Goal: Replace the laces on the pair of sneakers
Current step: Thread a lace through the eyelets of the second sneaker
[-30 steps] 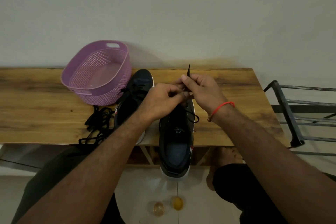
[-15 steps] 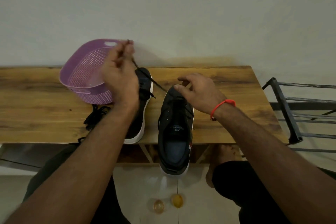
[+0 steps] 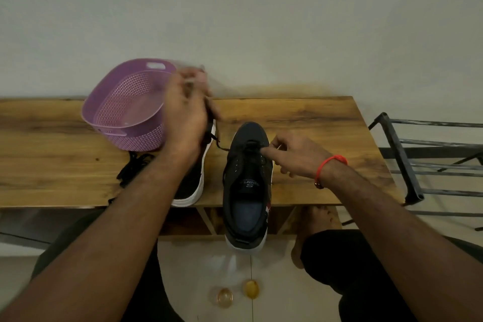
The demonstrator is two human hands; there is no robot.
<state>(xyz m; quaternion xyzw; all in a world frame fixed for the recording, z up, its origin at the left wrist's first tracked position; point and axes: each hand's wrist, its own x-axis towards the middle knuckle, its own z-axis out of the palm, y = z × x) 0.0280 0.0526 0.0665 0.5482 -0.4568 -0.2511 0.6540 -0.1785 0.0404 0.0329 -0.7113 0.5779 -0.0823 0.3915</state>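
Head view, looking down on a wooden bench (image 3: 300, 115) with a warm, streaked grain. Compared with half a second ago, the left hand (image 3: 187, 110) sits at much the same height, in front of the basket, but is now motion-blurred; its fingers are curled together round the black lace (image 3: 220, 148), which runs down and right in a slacker, bent line to the front eyelets of the right-hand sneaker (image 3: 247, 183). The right hand (image 3: 290, 155) has slid lower and further right: its forefinger now points left onto the laced front of that sneaker, with the other fingers curled beneath, and I cannot tell whether it pinches the lace there.

That sneaker is dark mesh with a pale rubber sole, its open heel overhanging the bench's near edge. The second sneaker (image 3: 201, 178), also dark with a thick white sole, lies just left of it, mostly hidden by the left forearm. A loose tangle of black laces (image 3: 133, 167) lies on the bench just below the basket. The purple plastic basket (image 3: 128, 110), rounded with perforated lattice walls and a slot handle, stands centre left. A red thread band (image 3: 330, 162) circles the right wrist. A dark metal rack (image 3: 402, 157) stands at the right edge.
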